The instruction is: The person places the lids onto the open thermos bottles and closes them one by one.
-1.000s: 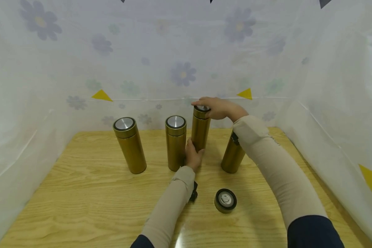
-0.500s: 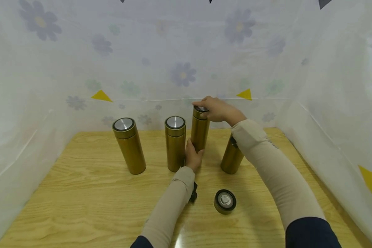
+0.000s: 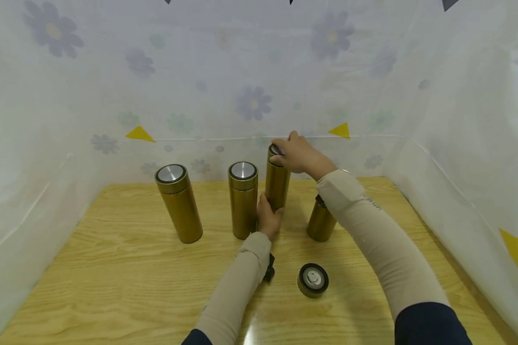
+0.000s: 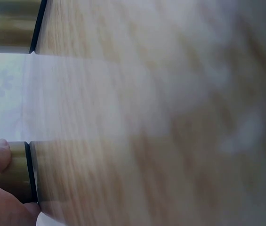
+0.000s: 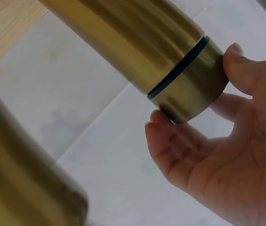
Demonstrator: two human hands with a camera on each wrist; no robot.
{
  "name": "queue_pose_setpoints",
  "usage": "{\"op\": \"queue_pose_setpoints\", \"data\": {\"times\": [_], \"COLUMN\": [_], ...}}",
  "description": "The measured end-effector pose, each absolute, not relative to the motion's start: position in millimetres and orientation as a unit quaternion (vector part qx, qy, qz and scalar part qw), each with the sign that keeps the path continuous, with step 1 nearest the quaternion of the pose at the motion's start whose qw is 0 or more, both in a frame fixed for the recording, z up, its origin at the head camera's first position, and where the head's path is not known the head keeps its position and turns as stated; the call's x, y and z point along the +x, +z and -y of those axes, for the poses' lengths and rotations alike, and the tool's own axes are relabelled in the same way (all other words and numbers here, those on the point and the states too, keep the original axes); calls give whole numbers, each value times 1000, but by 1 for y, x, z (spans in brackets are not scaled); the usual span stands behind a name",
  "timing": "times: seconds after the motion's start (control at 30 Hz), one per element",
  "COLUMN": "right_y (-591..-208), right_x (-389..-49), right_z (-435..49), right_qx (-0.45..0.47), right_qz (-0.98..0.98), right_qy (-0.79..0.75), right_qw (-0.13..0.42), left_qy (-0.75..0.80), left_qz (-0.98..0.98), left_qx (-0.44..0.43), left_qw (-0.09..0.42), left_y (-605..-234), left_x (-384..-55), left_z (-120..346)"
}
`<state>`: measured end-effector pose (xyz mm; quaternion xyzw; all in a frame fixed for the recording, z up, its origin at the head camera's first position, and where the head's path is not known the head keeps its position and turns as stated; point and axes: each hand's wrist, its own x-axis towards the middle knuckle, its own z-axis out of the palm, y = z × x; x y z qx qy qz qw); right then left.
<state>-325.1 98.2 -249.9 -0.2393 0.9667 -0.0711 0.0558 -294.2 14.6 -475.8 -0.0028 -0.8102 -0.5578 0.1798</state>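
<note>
A gold thermos flask [image 3: 278, 184] stands upright at the back, just right of the table's middle. My left hand [image 3: 269, 218] grips it low down; in the left wrist view, my fingers and thumb wrap its base [image 4: 17, 181] near the black bottom ring. From above, my right hand [image 3: 302, 155] holds the flask's lid [image 5: 196, 84], thumb on one side and fingertips on the other. A dark ring shows between lid and body in the right wrist view. Nearer the front, a loose lid [image 3: 313, 280] lies with its silver inside facing up.
Two more gold flasks with silver-topped lids stand upright to the left, one close by [image 3: 243, 206] and one farther off [image 3: 179, 206]. A further flask [image 3: 321, 223] stands at right, its top hidden behind my right sleeve [image 3: 371, 230]. White sheeting [image 3: 198, 96] surrounds the wooden table [image 3: 134, 287].
My right hand has turned about the lid, its wrist and forearm swinging slightly left and toward me. My left hand stays on the flask's base; the other flasks and loose lid stay put.
</note>
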Motion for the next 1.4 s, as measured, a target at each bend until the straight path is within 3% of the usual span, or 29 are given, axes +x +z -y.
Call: {"op": "queue_pose_setpoints", "data": {"times": [0.47,0.83,1.4], "right_y": [-255,-234,-238], "right_x": [-318,-334,-331], "right_z": [-91,-99,-94], "right_qx": [-174,-328,-268], "right_qz": [-979,-931,-956], "right_qy": [-106,-49,-15], "right_qw": [14,155,121], "left_qy": [-564,-568,-564], "left_qz": [805,806,809], "left_qx": [-9,0,6], "left_qw": [184,164,162], "left_y": [-472,-474,-474], "left_x": [-291,-294,-295], "left_z": [-12,-9,-9]}}
